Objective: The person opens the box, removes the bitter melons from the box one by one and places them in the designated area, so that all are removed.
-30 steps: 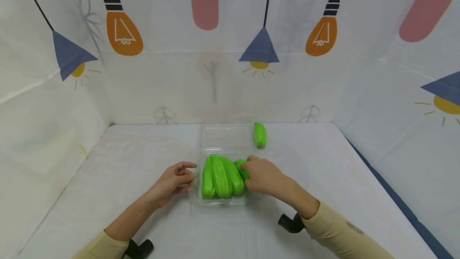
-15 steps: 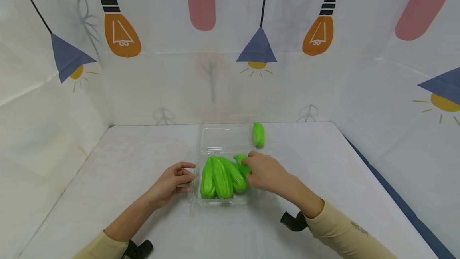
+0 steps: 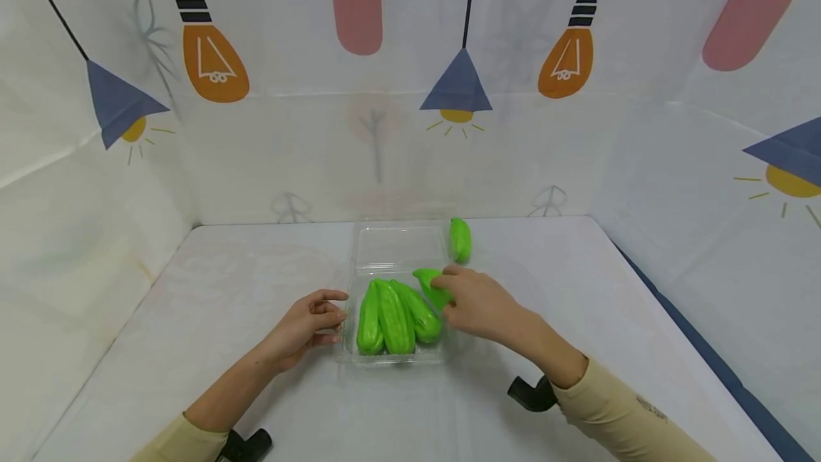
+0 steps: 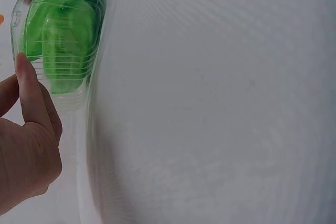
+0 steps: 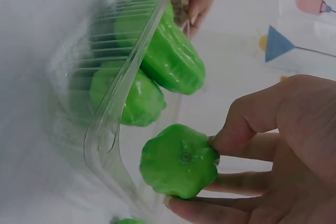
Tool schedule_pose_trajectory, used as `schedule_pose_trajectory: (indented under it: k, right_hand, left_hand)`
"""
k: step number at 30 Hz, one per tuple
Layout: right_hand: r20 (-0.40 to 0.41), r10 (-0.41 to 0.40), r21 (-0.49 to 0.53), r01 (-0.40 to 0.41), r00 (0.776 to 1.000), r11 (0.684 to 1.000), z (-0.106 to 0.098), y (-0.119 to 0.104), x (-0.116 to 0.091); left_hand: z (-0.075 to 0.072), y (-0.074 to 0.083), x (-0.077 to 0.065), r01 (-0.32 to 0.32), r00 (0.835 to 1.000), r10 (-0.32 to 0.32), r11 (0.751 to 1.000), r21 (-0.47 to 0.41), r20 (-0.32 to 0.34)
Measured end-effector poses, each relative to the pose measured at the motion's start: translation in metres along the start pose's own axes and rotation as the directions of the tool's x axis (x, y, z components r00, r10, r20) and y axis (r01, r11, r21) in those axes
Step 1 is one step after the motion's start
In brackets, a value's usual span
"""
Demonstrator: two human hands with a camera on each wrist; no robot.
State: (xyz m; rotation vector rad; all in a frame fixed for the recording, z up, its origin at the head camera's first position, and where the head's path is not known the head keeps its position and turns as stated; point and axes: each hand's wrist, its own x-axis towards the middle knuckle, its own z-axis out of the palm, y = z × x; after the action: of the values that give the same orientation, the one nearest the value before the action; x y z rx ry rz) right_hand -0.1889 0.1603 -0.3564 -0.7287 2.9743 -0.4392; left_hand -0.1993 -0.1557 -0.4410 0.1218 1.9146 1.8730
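Pinches green vegetable (image 3: 428, 284) in right hand (image 3: 484, 306), just lower right of head-view center, near three others (image 3: 395, 318) in clear box (image 3: 393, 360), and touches box's left edge with relaxed, ungripping left hand (image 3: 308, 325).

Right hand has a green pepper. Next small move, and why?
I'd probably raise the right hand slightly: it holds a green pepper apart from the three peppers lying in the clear container, but near that container's rim, which a low sideways path might catch.
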Motion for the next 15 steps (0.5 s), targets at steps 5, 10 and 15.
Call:
schedule_pose_trajectory:
  k: [5,10,15]
  right_hand:
    - [-0.045,-0.017,0.010,0.018,0.999,1.000,-0.001,0.006,0.000]
    - [-0.085,-0.021,0.049,0.025,0.996,0.998,-0.003,0.013,-0.001]
    - [-0.144,-0.022,0.070,0.033,0.989,0.997,-0.002,0.020,0.000]
  left_hand:
    - [0.000,0.000,-0.001,-0.001,1.000,0.001,1.000,0.001,0.004]
    - [0.000,0.000,-0.001,0.000,1.000,0.000,1.000,-0.002,0.009]
    - [0.000,0.001,-0.002,0.006,1.000,-0.006,1.000,-0.003,0.002]
